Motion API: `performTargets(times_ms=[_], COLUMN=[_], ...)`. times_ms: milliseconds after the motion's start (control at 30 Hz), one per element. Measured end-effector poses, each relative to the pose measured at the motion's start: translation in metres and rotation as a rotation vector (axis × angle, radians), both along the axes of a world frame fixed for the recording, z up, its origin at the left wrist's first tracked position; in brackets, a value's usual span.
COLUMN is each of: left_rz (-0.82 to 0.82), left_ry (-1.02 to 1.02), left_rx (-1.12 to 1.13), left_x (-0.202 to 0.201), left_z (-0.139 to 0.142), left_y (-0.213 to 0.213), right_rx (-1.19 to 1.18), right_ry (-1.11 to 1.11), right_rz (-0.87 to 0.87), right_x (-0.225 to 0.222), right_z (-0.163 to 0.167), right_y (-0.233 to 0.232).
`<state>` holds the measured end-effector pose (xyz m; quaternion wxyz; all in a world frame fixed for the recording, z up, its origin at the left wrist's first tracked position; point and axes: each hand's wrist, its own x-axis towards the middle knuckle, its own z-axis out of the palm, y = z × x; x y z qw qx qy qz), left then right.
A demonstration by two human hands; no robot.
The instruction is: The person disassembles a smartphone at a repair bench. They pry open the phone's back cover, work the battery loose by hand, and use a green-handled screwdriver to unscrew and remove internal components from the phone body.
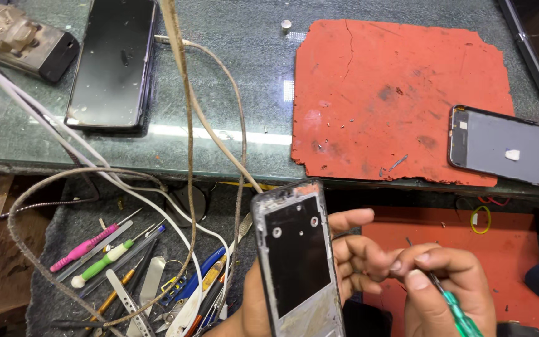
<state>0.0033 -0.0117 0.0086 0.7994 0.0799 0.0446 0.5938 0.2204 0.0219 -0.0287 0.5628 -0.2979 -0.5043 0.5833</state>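
A scuffed green glass workbench [244,75] fills the upper view, a ragged orange rubber mat [400,93] at two o'clock. At six o'clock, the left hand [344,262] grips an upright bare grey phone frame [296,259]. The right hand [447,287], at five o'clock, pinches a green-handled screwdriver [460,315]. Keeping the frame steady and the tip square should prevent slipping.

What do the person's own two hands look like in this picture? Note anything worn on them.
Both hands are bare: no gloves, rings or wristbands show. The left hand shows its fingers with short, unpainted nails. The right hand has short, plain nails too. No sleeves reach into view; the wrists run out of the frame.
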Motion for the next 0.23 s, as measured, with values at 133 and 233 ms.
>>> performTargets(times_ms=[133, 233], left_rz=[-0.031, 0.044], left_ry=[-0.073, -0.155], left_rx=[0.001, -0.04], left_x=[-0.001, -0.001], left_z=[0.007, 0.013], left_y=[0.007, 0.008], right_rx=[0.074, 0.155], right_ry=[-0.247, -0.533], right_rz=[-0.044, -0.063], right_x=[0.004, 0.013], right_z=[-0.006, -0.013], right_y=[-0.007, -0.014])
